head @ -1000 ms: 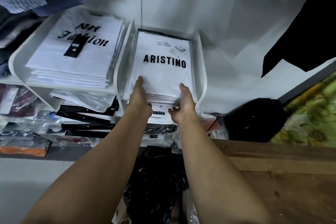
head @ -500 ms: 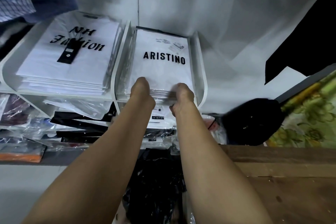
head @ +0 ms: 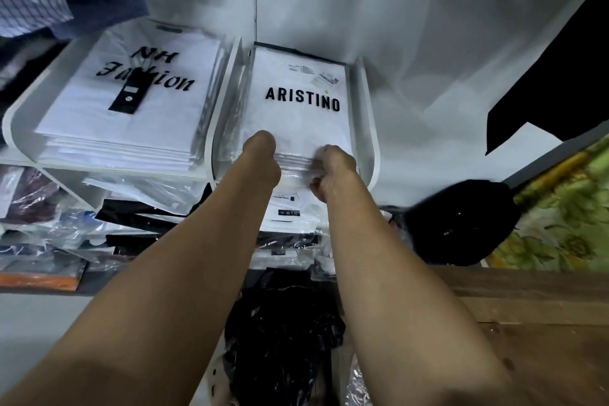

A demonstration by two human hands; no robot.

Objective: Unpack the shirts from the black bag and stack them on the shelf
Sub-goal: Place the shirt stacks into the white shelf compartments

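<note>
Bag of crumpled black plastic [head: 283, 333] lies at 6 o'clock. Left hand [head: 262, 155] butts the front edge of the stack of white shirts in clear sleeves [head: 296, 122]; its grip cannot be told. Right hand [head: 333, 171] curls on that edge, thumb beneath. Stack sits in the white shelf [head: 367, 102] at 12 o'clock: likely light, floppy, slippery; grip its sides.
</note>
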